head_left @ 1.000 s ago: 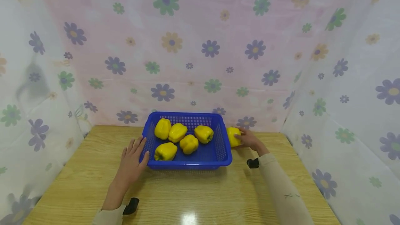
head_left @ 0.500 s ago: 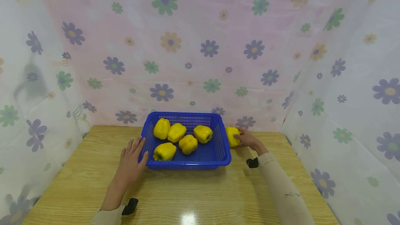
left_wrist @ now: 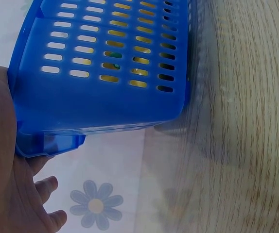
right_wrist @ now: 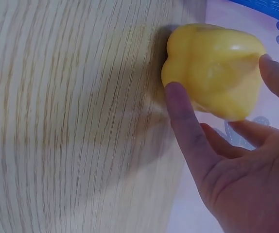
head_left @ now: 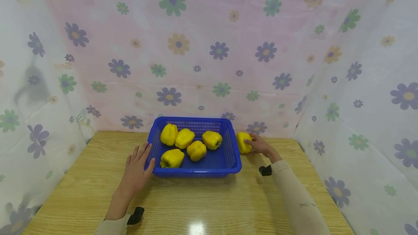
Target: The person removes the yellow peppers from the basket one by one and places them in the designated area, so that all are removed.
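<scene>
A blue perforated plastic basket (head_left: 197,170) stands on the table with several yellow bell peppers inside, among them one bell pepper (head_left: 172,158) at its front left. My left hand (head_left: 135,173) rests on the basket's left rim, fingers fairly straight. In the left wrist view, that hand (left_wrist: 13,194) is at the rim of the slotted basket wall (left_wrist: 100,104). Just outside the right wall is another yellow bell pepper (head_left: 243,142), held by my right hand (head_left: 261,145). The right wrist view has the thumb and fingers of this hand (right_wrist: 256,184) around the pepper (right_wrist: 212,68).
The wood-grain table (head_left: 209,202) reaches back to a flower-printed curtain (head_left: 202,46), which also hangs at both sides. Black wrist straps (head_left: 135,215) show on both arms.
In the last half second the right hand and its pepper have shifted very slightly right, away from the basket. The left hand and the basket look unmoved over that time.
</scene>
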A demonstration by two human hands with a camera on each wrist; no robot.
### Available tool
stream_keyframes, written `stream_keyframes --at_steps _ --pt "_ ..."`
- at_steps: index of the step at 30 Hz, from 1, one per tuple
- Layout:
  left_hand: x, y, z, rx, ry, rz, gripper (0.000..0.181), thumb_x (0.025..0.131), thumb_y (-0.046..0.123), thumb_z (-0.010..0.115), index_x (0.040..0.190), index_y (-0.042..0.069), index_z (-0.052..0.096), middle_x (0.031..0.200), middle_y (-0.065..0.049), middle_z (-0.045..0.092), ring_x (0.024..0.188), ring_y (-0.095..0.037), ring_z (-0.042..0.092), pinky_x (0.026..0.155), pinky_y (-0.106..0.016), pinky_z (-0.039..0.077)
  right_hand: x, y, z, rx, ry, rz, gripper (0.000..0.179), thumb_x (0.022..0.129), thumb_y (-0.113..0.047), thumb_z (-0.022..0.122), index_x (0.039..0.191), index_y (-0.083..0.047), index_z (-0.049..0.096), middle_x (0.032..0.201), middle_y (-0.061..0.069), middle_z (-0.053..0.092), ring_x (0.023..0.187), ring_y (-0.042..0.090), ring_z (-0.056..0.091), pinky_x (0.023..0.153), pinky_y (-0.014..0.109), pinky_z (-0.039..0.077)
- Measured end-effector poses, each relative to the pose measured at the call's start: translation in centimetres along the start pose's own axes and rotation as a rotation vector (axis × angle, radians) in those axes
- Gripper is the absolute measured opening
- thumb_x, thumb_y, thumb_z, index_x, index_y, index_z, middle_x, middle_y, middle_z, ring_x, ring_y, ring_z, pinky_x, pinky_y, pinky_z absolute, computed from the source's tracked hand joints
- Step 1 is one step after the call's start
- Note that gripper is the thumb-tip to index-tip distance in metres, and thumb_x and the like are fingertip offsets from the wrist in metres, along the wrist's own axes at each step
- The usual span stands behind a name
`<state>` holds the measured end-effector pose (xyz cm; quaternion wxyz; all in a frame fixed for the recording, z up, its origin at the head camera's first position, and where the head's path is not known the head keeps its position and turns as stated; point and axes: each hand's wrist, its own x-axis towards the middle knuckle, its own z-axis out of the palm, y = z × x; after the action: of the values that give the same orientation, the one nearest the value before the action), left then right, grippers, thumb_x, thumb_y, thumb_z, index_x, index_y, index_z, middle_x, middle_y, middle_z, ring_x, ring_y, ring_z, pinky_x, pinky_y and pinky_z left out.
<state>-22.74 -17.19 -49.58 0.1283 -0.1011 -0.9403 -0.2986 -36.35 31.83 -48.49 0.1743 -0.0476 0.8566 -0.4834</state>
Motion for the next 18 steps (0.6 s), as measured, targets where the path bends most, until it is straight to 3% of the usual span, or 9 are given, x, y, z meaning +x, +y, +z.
stream_keyframes --at_steps 4,7,11,15,18 --pt "0.0 0.1 0.0 0.001 -0.005 -0.002 0.059 0.107 0.026 0.049 0.159 0.002 0.033 0.166 -0.022 0.026 0.152 -0.052 0.012 0.116 -0.076 0.009 -0.4 -0.1 -0.3 -0.02 0.024 0.012 0.072 0.11 -0.023 0.046 0.16 0.009 0.006 0.16 0.042 0.01 0.144 0.057 0.028 0.096 0.056 0.054" --pt "0.0 0.1 -0.1 0.006 -0.008 -0.005 0.059 0.107 0.026 0.049 0.159 0.002 0.032 0.165 -0.022 0.026 0.152 -0.052 0.013 0.115 -0.076 0.009 -0.6 -0.3 -0.5 -0.057 0.049 0.005 0.071 0.109 -0.025 0.047 0.16 0.008 0.009 0.159 0.043 0.012 0.144 0.058 0.029 0.096 0.058 0.054" --pt "-0.1 0.1 -0.1 0.012 -0.009 -0.006 0.059 0.108 0.026 0.048 0.159 0.002 0.032 0.165 -0.023 0.026 0.152 -0.053 0.013 0.115 -0.076 0.009 -1.2 -0.9 -0.9 -0.203 0.094 -0.025 0.073 0.109 -0.028 0.046 0.159 0.01 0.009 0.158 0.043 0.014 0.14 0.059 0.033 0.095 0.06 0.054" --pt "-0.1 0.1 -0.1 0.009 -0.012 -0.006 0.059 0.108 0.027 0.047 0.159 0.002 0.032 0.166 -0.023 0.025 0.152 -0.052 0.012 0.116 -0.076 0.009 -1.8 -2.0 -1.2 -0.378 0.144 -0.049 0.073 0.109 -0.031 0.045 0.157 0.013 0.012 0.16 0.04 0.016 0.142 0.058 0.032 0.108 0.063 0.043" --pt "-0.1 0.2 -0.2 0.007 -0.012 -0.004 0.059 0.108 0.027 0.048 0.159 0.003 0.032 0.166 -0.023 0.025 0.152 -0.052 0.011 0.115 -0.076 0.009 -2.4 -3.0 -1.2 -0.443 0.166 -0.07 0.073 0.109 -0.032 0.044 0.155 0.016 0.016 0.16 0.04 0.018 0.145 0.058 0.024 0.116 0.066 0.028"
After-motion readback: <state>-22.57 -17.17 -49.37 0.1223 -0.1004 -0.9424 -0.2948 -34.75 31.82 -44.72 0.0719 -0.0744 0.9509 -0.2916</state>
